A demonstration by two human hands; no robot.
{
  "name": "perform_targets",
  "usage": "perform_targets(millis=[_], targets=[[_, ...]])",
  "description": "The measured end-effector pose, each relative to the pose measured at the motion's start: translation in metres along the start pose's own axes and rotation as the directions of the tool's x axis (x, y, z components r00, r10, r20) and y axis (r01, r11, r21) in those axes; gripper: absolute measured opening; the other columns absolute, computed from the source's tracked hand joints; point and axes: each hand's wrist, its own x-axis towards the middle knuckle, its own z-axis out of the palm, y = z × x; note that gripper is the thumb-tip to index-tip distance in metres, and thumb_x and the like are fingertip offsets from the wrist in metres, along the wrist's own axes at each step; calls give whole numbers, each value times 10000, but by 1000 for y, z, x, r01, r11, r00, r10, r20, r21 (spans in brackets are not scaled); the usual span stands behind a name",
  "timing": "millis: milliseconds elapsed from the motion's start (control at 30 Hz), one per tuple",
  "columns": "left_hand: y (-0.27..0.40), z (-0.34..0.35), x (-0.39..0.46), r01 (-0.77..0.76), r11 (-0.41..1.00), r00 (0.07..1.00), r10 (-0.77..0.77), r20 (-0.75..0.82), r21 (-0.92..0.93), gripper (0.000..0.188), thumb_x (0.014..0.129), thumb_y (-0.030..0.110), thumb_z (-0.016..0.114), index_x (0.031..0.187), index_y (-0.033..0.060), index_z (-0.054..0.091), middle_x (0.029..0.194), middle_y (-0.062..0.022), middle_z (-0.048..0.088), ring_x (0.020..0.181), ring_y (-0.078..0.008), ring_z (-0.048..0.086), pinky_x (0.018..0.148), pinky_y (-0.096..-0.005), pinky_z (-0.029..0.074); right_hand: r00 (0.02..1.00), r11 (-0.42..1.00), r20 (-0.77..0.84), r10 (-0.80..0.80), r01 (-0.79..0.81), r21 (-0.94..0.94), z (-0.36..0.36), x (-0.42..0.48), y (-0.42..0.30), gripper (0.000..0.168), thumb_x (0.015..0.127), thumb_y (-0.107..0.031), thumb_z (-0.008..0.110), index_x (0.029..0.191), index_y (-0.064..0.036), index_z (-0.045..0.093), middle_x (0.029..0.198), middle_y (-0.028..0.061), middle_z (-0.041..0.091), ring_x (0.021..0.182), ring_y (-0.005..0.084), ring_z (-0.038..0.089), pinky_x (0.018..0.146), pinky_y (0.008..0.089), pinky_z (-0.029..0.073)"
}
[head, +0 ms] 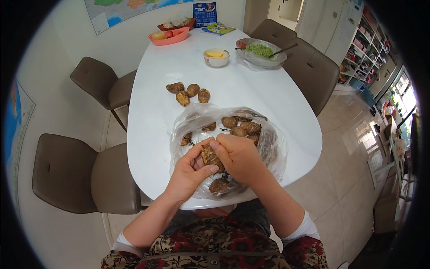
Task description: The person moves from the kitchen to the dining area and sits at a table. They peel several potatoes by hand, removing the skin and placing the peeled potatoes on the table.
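A brown, ridged taro corm (211, 158) is held over an open clear plastic bag (181, 129). My left hand (189, 173) cradles it from below, with the thumb across its lower end. The thumb and curled fingers of my right hand (240, 156) grip its upper end, where a paler patch shows. Inside the bag, several more taro corms (250, 128) lie behind my right hand, and another corm (219, 185) rests near the front. Dark crumbs are scattered on the plastic. Beyond the bag, a small group of taro corms (192, 90) sits directly on the white table (151, 141).
Towards the back stand a small bowl with yellow contents (216, 60) and a plastic-lined bowl of shredded green food (260, 50) with utensils. Fruit fills a pink tray (168, 41). Brown chairs (116, 175) flank the table on both sides.
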Motion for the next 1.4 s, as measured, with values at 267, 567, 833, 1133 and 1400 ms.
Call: perform_targets(millis=[267, 567, 833, 1133, 1400], targets=[[7, 1, -1, -118, 808, 979, 191, -67, 577, 732, 832, -67, 681, 1484, 43, 366, 1278, -154, 587, 1117, -215, 610, 904, -323, 529, 983, 977, 4, 182, -181, 117, -3, -5, 8, 197, 942, -174, 569, 832, -11, 558, 696, 153, 561, 623, 314, 549, 608, 381, 450], [5, 3, 1, -279, 423, 891, 449, 68, 862, 566, 718, -60, 738, 1253, 15, 567, 1146, -189, 590, 1014, -370, 615, 832, -380, 526, 996, 961, -90, 16, -40, -274, 2, -7, 11, 127, 938, -139, 551, 908, -23, 592, 776, 164, 615, 669, 336, 603, 621, 405, 480], [10, -4, 5, -160, 970, 982, 175, -69, 184, 623, 849, -87, 672, 1416, 32, 442, 1257, -81, 578, 1143, -138, 576, 965, -287, 505, 979, 974, 52, 196, -201, 106, -9, -7, -5, 224, 971, -207, 558, 846, -25, 523, 753, 170, 594, 701, 360, 601, 614, 422, 460], [13, -5, 2, -50, 965, 996, 29, -86, -257, 551, 919, -9, 604, 1430, 40, 405, 1338, -131, 549, 1177, -210, 591, 984, -357, 529, 979, 977, -110, 173, -157, 141, 7, -9, 16, 161, 948, -133, 581, 845, -27, 516, 711, 134, 560, 622, 291, 543, 603, 376, 448], [4, -7, 8, 6, 947, 993, -44, -112, -321, 421, 987, 106, 573, 1383, 46, 444, 1217, -109, 571, 1129, -205, 612, 901, -346, 586, 996, 998, 87, -25, 30, -60, 3, -9, -8, 204, 931, -214, 607, 855, -38, 536, 813, 164, 599, 740, 352, 613, 627, 424, 473]])
